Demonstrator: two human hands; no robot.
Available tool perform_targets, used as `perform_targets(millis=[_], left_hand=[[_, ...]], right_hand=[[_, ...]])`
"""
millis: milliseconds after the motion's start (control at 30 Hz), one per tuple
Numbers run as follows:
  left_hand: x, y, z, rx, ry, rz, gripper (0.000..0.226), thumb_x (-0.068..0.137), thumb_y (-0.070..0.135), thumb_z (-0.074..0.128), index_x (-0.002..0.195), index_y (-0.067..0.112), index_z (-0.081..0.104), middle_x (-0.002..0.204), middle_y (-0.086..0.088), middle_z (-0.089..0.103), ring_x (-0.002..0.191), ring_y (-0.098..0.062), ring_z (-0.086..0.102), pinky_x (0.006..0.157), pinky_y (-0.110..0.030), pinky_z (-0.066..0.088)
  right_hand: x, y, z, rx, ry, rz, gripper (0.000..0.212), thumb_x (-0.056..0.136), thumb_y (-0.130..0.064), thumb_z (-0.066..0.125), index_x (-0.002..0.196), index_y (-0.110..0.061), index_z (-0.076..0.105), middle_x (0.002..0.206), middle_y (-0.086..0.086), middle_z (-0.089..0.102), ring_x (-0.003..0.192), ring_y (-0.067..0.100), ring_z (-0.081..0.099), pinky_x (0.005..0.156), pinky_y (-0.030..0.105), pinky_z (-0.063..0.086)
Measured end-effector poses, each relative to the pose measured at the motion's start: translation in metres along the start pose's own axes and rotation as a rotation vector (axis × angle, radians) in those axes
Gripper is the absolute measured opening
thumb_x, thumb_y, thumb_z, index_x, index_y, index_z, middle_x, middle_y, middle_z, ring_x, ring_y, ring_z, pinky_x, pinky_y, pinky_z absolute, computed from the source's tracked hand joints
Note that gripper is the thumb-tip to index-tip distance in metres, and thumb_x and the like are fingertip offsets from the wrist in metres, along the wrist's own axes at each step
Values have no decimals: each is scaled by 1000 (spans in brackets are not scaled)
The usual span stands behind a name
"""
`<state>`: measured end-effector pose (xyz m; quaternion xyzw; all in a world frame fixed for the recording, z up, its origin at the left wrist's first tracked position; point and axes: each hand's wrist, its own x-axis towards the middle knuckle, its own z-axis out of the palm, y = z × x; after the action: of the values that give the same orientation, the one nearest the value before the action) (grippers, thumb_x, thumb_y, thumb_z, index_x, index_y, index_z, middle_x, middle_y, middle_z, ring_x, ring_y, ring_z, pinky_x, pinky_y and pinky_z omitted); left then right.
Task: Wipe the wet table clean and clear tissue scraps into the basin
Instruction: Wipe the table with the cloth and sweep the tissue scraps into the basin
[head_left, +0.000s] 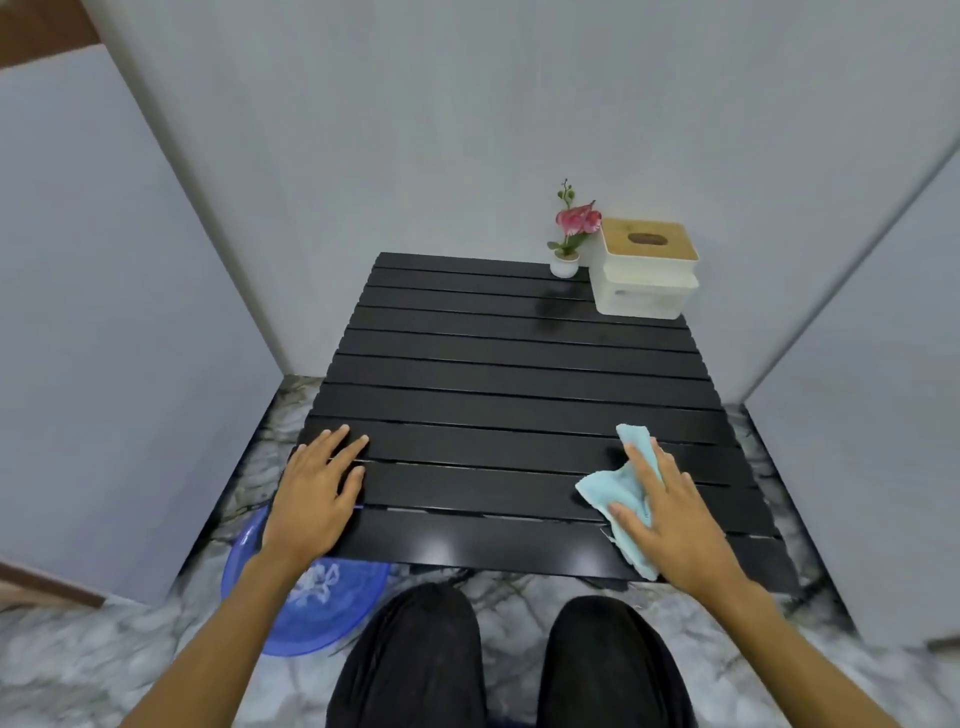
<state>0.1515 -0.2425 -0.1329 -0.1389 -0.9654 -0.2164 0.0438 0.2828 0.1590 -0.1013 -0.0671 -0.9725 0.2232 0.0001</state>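
A low black slatted table (509, 395) stands in front of me. My right hand (675, 514) presses a light blue cloth (615, 491) flat on the near right part of the tabletop, fingers spread over it. My left hand (311, 493) lies flat on the near left corner, fingers apart and holding nothing. A blue plastic basin (291, 618) sits on the floor under the near left corner, partly hidden by my left forearm, with white tissue scraps (317, 584) inside it. A small pale scrap (607, 535) lies by the cloth's near edge.
A white tissue box with a wooden lid (647, 270) stands at the table's far right corner. A small potted pink flower (569, 239) is just left of it. Grey walls close in behind and at both sides. My knees (514, 654) are at the near edge, over a marbled floor.
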Motion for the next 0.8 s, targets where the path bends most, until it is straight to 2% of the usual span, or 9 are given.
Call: perform_targets(millis=[67, 200, 267, 333, 400, 433, 567, 800], left_hand=[[1, -6, -4, -14, -3, -31, 51, 92, 43, 32, 135, 23, 51, 147, -5, 42, 139, -25, 32, 114, -45, 20], [4, -13, -6, -24, -1, -63, 46, 91, 35, 42, 131, 16, 55, 144, -9, 46, 136, -29, 36, 112, -51, 27], [8, 18, 2, -14, 5, -4, 39, 93, 27, 52, 129, 14, 57, 143, -10, 47, 136, -30, 36, 111, -52, 28], [11, 23, 1, -13, 10, 7, 37, 92, 20, 57, 128, 14, 58, 144, -10, 46, 136, -29, 35, 112, -52, 27], [13, 28, 2, -16, 9, 10, 38, 93, 20, 56, 130, 16, 56, 145, -8, 44, 138, -28, 33, 113, -50, 25], [14, 29, 3, -20, 3, 10, 38, 93, 21, 54, 132, 17, 54, 146, -8, 43, 138, -27, 32, 114, -49, 24], [10, 33, 7, -34, -20, 5, 42, 96, 28, 48, 137, 20, 47, 149, -7, 39, 140, -25, 28, 115, -46, 19], [5, 37, 9, 7, -19, 0, 43, 99, 35, 37, 140, 21, 44, 151, -4, 35, 142, -21, 24, 116, -41, 12]], right_hand=[[2, 10, -10, 37, 2, 9, 75, 87, -61, 37, 148, -39, -1, 157, -5, 15, 143, 18, 18, 118, 44, 13], [5, 38, -31, -12, -28, 14, 78, 84, -65, 35, 149, -37, 2, 157, -5, 17, 141, 16, 20, 113, 34, 12], [-12, 75, -57, -39, -26, 69, 81, 80, -69, 35, 149, -37, 5, 158, -3, 15, 143, 19, 18, 114, 36, 16], [-10, 84, -60, -2, -31, 101, 81, 82, -59, 49, 149, -31, 12, 158, 2, 14, 144, 23, 18, 115, 40, 18], [-9, 75, -52, 73, 23, 157, 78, 85, -36, 63, 148, -25, 19, 158, 6, 16, 144, 25, 18, 114, 40, 19], [-9, 70, -44, 93, 69, 164, 76, 86, -31, 64, 148, -23, 21, 157, 7, 18, 144, 24, 16, 114, 40, 19], [-10, 62, -19, -22, 199, 192, 73, 90, -39, 54, 149, -15, 18, 156, 7, 23, 145, 26, 11, 116, 45, 20], [-12, 62, -17, -87, 181, 122, 64, 91, -35, 52, 148, -18, 27, 156, -1, 26, 146, 23, 7, 115, 44, 21]])
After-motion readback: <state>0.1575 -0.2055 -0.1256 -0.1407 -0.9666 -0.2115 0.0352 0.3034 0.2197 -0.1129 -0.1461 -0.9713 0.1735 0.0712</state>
